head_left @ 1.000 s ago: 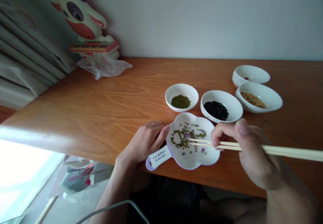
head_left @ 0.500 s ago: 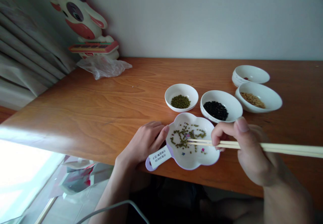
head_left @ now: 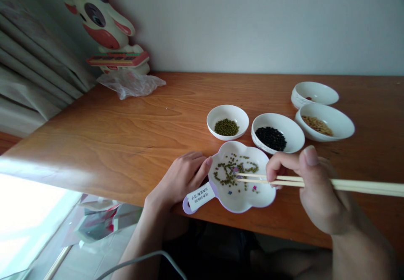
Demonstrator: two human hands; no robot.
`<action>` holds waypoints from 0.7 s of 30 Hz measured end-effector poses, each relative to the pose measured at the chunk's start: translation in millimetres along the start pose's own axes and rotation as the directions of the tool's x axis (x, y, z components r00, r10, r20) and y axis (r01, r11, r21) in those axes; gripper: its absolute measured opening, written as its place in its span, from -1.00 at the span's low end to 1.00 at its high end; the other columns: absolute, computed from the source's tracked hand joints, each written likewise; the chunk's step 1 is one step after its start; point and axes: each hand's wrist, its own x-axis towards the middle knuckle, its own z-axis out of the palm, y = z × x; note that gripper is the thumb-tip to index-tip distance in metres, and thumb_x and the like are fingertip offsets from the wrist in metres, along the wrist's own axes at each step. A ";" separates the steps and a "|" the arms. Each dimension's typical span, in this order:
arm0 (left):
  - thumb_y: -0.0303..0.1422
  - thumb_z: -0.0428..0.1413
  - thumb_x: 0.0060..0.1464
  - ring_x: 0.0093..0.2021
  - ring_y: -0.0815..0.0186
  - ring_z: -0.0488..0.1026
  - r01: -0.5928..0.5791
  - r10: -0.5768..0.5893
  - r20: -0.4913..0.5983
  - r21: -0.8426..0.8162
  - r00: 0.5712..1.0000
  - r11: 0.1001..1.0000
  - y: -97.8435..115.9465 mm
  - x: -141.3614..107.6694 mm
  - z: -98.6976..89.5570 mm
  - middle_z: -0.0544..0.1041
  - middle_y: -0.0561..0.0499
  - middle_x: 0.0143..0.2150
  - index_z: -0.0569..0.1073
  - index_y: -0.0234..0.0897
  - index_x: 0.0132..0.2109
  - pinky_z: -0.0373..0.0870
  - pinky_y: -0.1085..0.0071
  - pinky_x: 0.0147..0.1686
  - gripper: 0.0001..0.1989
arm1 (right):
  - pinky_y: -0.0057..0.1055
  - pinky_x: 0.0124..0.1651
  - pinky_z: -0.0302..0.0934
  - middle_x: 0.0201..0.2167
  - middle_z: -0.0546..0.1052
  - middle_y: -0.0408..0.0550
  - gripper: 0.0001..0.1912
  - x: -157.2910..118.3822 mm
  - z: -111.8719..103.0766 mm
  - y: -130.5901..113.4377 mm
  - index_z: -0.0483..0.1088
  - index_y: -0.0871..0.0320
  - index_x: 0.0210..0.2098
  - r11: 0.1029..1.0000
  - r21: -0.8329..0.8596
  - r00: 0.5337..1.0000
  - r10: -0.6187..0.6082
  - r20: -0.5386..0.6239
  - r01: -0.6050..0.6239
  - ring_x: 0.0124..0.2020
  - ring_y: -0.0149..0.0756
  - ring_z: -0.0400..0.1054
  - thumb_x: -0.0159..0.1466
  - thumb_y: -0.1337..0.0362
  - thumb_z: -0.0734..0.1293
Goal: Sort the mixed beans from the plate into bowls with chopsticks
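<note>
Right hand (head_left: 317,196) is pinching wooden chopsticks (head_left: 362,186); left hand (head_left: 187,172), unclenched, is lying palm-down, touching a scalloped dish (head_left: 238,202) between the hands.

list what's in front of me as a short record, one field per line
left hand: thumb at the rim of the dish
right hand: holds chopsticks
chopstick tips: at the middle of the dish; whether they grip a bean, cannot tell
dish: scattered green beans, label on handle
left bowl: green beans
middle bowl: black beans
right bowl: tan pieces
far bowl: something small, reddish
far left: toy cow, plastic bag
</note>
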 end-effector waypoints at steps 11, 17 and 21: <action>-0.15 -0.20 0.59 -0.27 0.28 0.40 -0.001 0.001 -0.003 -0.005 1.000 1.000 0.1 -0.7 -0.6 0.49 -0.01 -0.28 0.39 -0.25 -0.30 0.31 0.32 -0.14 -0.50 | -0.31 -0.34 0.13 -0.55 0.49 -0.12 -0.24 0.6 1.3 2.6 0.46 0.06 -0.43 0.999 0.024 0.999 -0.033 -0.029 0.034 -0.46 -0.29 0.38 0.56 -0.19 -0.08; -0.16 -0.20 0.59 -0.28 0.28 0.38 -0.011 0.010 -0.013 -0.004 1.000 1.000 -0.1 0.2 0.0 0.47 -0.01 -0.29 0.39 -0.25 -0.31 0.30 0.31 -0.15 -0.50 | -0.29 -0.35 0.12 -0.52 0.51 -0.11 -0.22 1.0 1.5 6.8 0.44 0.06 -0.40 0.997 0.000 0.997 -0.082 0.003 0.082 -0.46 -0.27 0.37 0.57 -0.17 -0.17; -0.17 -0.19 0.59 -0.27 0.29 0.39 -0.007 0.007 -0.008 -0.012 1.000 1.000 -0.1 -0.3 0.4 0.49 -0.01 -0.28 0.40 -0.25 -0.30 0.31 0.31 -0.13 -0.51 | -0.29 -0.37 0.11 -0.53 0.50 -0.11 -0.23 1.1 1.4 4.7 0.43 0.06 -0.42 0.995 -0.028 0.995 -0.099 -0.012 0.098 -0.48 -0.29 0.35 0.57 -0.16 -0.15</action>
